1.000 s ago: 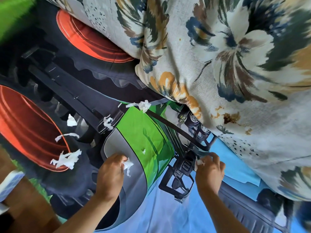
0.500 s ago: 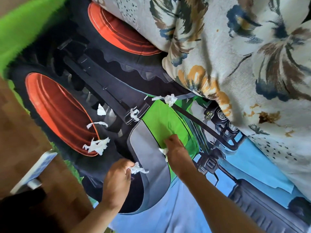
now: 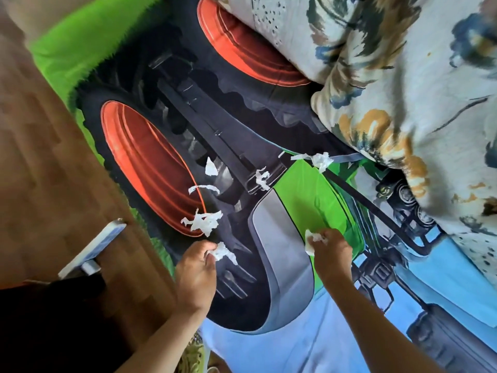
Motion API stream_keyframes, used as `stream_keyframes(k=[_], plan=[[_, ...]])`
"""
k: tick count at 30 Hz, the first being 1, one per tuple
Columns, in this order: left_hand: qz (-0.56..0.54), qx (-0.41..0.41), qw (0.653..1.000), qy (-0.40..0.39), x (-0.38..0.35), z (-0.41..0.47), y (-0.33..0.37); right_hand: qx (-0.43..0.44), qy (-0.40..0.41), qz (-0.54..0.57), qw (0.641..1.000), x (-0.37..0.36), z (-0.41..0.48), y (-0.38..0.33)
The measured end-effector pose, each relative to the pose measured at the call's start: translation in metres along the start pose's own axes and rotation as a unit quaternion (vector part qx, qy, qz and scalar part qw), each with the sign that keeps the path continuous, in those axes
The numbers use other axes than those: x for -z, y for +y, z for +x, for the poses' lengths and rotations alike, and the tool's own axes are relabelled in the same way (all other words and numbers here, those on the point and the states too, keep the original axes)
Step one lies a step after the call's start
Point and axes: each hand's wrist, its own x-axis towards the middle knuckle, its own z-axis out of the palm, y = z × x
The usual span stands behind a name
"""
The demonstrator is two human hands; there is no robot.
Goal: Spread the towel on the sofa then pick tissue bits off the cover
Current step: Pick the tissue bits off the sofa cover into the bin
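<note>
A towel (image 3: 282, 278) printed with a green tractor and orange wheels lies spread over the sofa seat. Several white tissue bits lie on it: a ragged clump (image 3: 203, 221), a thin strip (image 3: 203, 188), a small piece (image 3: 210, 167), a curl (image 3: 262, 179) and a larger wad (image 3: 320, 160). My left hand (image 3: 196, 275) pinches a tissue bit (image 3: 223, 252) at its fingertips, just below the ragged clump. My right hand (image 3: 332, 251) holds a crumpled tissue bit (image 3: 313, 239) over the tractor's green hood.
A floral sofa cushion (image 3: 403, 90) bulges over the towel's upper right part. Wooden floor (image 3: 48, 170) lies left of the sofa, with a flat grey object on a metal stand (image 3: 92, 249) near the towel's edge. A dark shape (image 3: 53, 327) fills the lower left corner.
My right hand moved left from the tractor's front onto the green hood and now holds tissue. My left hand lifted its bit slightly. The view shifted, showing more floor.
</note>
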Motion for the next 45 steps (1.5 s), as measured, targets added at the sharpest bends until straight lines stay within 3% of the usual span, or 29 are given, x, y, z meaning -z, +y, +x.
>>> stream_keyframes(k=[4, 7, 17, 21, 25, 28, 31, 33, 35, 37, 39, 41, 45], plan=[[0.083, -0.113, 0.99, 0.009, 0.014, 0.021, 0.003, 0.009, -0.008, 0.005, 1.0, -0.01, -0.003, -0.013], [0.14, -0.142, 0.98, 0.006, 0.02, 0.047, 0.005, 0.025, -0.015, 0.014, 0.999, -0.017, 0.001, -0.03], [0.156, -0.227, 0.958, -0.084, 0.008, 0.078, -0.014, 0.112, 0.006, 0.021, 0.993, -0.047, 0.025, -0.081], [0.182, -0.209, 0.955, -0.108, 0.012, 0.078, -0.01, 0.226, -0.046, -0.066, 0.971, -0.062, 0.039, -0.101], [0.198, -0.207, 0.95, -0.122, 0.01, 0.079, -0.015, 0.308, -0.121, -0.236, 0.914, -0.081, 0.06, -0.111], [0.189, -0.189, 0.956, -0.12, 0.007, 0.082, -0.014, 0.316, -0.097, -0.27, 0.904, -0.088, 0.067, -0.116], [0.19, -0.167, 0.959, -0.124, 0.006, 0.082, -0.01, 0.303, -0.086, -0.235, 0.92, -0.086, 0.062, -0.119], [0.191, -0.142, 0.962, -0.132, 0.006, 0.083, -0.008, 0.258, -0.07, -0.17, 0.948, -0.08, 0.062, -0.118], [0.178, -0.101, 0.968, -0.144, 0.006, 0.085, -0.006, 0.175, -0.012, -0.073, 0.982, -0.068, 0.069, -0.118], [0.175, -0.093, 0.968, -0.154, 0.006, 0.087, -0.002, 0.104, 0.073, -0.004, 0.992, -0.047, 0.085, -0.116], [0.176, -0.077, 0.968, -0.163, 0.006, 0.089, 0.002, 0.076, 0.144, -0.015, 0.987, -0.026, 0.105, -0.108], [0.177, -0.074, 0.968, -0.164, 0.006, 0.09, 0.003, 0.054, 0.165, -0.041, 0.984, -0.013, 0.122, -0.101], [0.202, -0.111, 0.958, -0.173, 0.005, 0.091, 0.002, 0.043, 0.08, -0.183, 0.979, -0.014, 0.14, -0.096]])
